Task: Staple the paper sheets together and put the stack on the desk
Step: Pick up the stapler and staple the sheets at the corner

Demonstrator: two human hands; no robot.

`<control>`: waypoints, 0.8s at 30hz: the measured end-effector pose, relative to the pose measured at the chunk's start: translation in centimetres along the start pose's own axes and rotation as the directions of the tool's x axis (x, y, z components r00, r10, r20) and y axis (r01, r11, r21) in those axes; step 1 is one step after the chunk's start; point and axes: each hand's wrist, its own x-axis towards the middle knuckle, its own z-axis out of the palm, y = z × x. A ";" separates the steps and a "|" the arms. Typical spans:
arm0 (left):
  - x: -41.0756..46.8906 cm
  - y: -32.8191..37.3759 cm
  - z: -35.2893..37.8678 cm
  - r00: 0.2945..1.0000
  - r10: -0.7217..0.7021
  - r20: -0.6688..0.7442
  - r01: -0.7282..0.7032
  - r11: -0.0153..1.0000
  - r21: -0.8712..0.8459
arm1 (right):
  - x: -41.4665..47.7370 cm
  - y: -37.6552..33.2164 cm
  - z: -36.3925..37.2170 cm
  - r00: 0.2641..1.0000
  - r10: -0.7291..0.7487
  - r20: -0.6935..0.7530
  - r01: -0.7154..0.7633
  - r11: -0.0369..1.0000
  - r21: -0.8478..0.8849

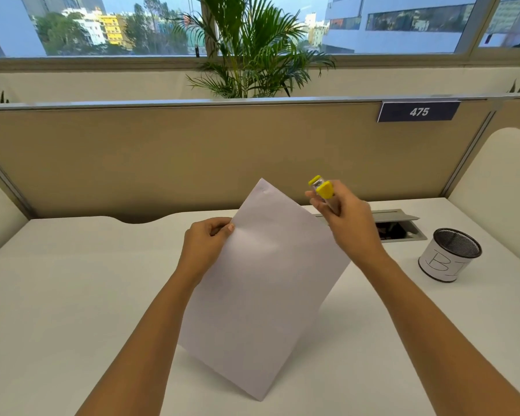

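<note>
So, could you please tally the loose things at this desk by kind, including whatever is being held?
Paper stack, held by the left hand: 1
Yellow stapler, held by the right hand: 1
Mesh pen cup, standing on the desk: 1
Total: 3

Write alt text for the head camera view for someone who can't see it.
A person's left hand pinches the edge of white paper sheets held tilted over a desk, while the right hand grips a yellow stapler beside the sheets' top corner, not touching them. A mesh pen cup stands at right; a beige partition with a 475 sign stands behind.
</note>
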 end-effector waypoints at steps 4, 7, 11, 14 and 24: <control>-0.3 0.2 0.3 1.000 0.014 0.025 -0.014 1.000 -0.007 | 0.1 -1.0 1.4 0.996 -0.077 0.052 0.081 0.994 -0.079; -0.2 0.3 0.1 0.999 0.025 0.044 -0.024 1.000 -0.010 | 0.1 -1.1 2.2 0.995 -0.059 0.081 0.066 0.994 -0.089; -0.1 0.6 -0.5 0.996 0.043 0.073 -0.044 0.999 0.008 | 0.3 -0.8 2.4 0.995 0.033 0.094 -0.028 0.998 -0.054; 0.0 0.9 -1.1 0.988 0.064 0.138 -0.074 0.995 0.066 | -0.1 -0.8 2.5 0.992 0.092 0.091 -0.089 0.995 -0.039; 0.2 2.9 -0.7 0.958 0.185 0.220 -0.217 0.967 0.134 | -2.4 -0.9 3.3 0.934 0.300 0.194 -0.339 0.915 0.218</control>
